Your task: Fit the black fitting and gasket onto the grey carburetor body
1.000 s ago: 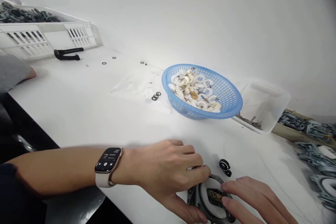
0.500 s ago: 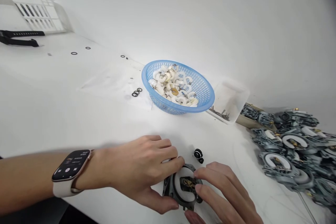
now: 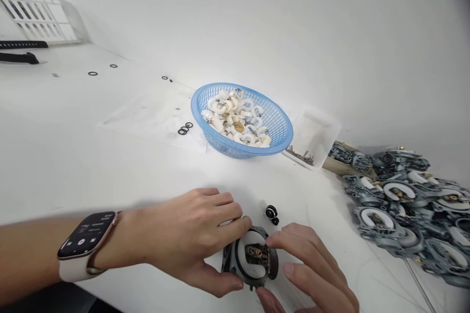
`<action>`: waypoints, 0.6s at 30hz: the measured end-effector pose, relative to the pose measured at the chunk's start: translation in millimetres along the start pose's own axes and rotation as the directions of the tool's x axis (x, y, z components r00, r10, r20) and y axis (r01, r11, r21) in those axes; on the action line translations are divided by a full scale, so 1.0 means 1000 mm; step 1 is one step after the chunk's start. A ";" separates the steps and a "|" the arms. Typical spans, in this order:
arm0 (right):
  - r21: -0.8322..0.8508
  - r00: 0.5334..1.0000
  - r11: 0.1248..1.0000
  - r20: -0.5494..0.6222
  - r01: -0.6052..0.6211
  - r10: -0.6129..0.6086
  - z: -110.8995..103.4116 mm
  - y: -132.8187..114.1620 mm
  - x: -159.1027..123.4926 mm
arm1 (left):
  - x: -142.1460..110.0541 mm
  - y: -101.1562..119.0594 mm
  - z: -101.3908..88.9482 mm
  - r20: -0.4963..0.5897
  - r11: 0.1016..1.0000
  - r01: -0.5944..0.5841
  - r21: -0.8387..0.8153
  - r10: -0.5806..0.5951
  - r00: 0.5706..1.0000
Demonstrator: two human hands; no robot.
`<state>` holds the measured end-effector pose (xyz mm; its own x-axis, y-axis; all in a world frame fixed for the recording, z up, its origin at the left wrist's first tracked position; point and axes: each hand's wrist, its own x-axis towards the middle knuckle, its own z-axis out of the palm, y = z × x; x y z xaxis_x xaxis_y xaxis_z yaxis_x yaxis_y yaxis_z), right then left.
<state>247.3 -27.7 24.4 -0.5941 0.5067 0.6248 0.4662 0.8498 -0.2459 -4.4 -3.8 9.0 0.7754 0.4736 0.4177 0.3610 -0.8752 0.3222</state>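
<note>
Well, the carburetor (image 3: 252,260) sits low in the view on the white counter (image 3: 147,171), between the two hands, its open side up. A white C-shaped float (image 3: 243,257) curves around the brass bits (image 3: 256,253) in its middle.

The left hand (image 3: 194,239) has hold of it from the left: index finger bent over the far edge, thumb along the near edge, fingers partly closed around the body. A watch (image 3: 88,234) with a pale band is on that wrist. The right hand (image 3: 312,266) is at the other side with fingers parted; the index tip meets the far right edge, the middle finger stands just off it, and the thumb is near the bottom edge.

Just beyond lies a small black piece (image 3: 271,214). Farther back stands a blue basket (image 3: 281,127) of white C-shaped pieces (image 3: 240,139), one of them tan (image 3: 238,127), with a clear tray (image 3: 328,132) of thin pins (image 3: 303,157) beside it. More carburetors are piled (image 3: 407,210) at the right. Three black rings (image 3: 184,129) lie left of the basket, and a black strap (image 3: 18,58) lies by a white crate (image 3: 36,14).
</note>
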 end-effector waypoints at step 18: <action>0.171 0.997 0.983 0.044 -0.070 0.063 -0.001 0.005 -0.001 | 0.000 0.000 -0.001 -0.004 0.999 0.020 -0.035 -0.020 1.000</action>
<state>251.4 -24.3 23.4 -0.5913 0.5654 0.5750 0.3875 0.8246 -0.4123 -4.9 -3.7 9.5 0.7660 0.4916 0.4141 0.3579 -0.8614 0.3605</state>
